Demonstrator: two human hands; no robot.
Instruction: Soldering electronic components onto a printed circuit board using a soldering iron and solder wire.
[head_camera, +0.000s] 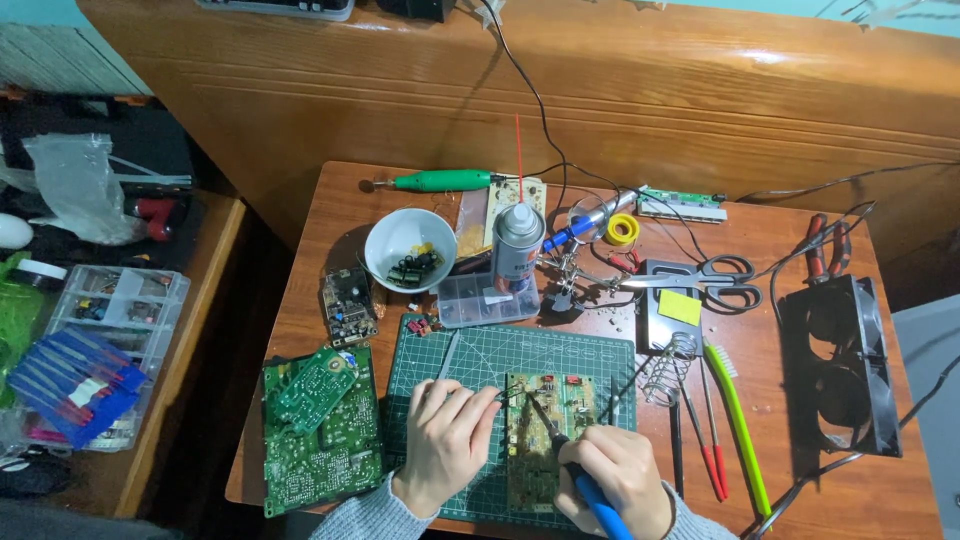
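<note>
My right hand (618, 478) grips a blue-handled soldering iron (560, 445) whose dark tip touches the upper part of a greenish-brown circuit board (545, 440). The board lies on a green cutting mat (500, 360) at the table's front. My left hand (445, 430) rests on the mat just left of the board and pinches a thin solder wire (492, 397) that reaches toward the iron's tip. Both sleeves are grey.
Two green circuit boards (320, 430) lie left of the mat. Behind it are a white bowl (411, 250) of parts, a spray can (518, 245), a clear parts box (485, 298), scissors (715, 275), an iron stand (675, 365). A black double fan (840, 365) sits right.
</note>
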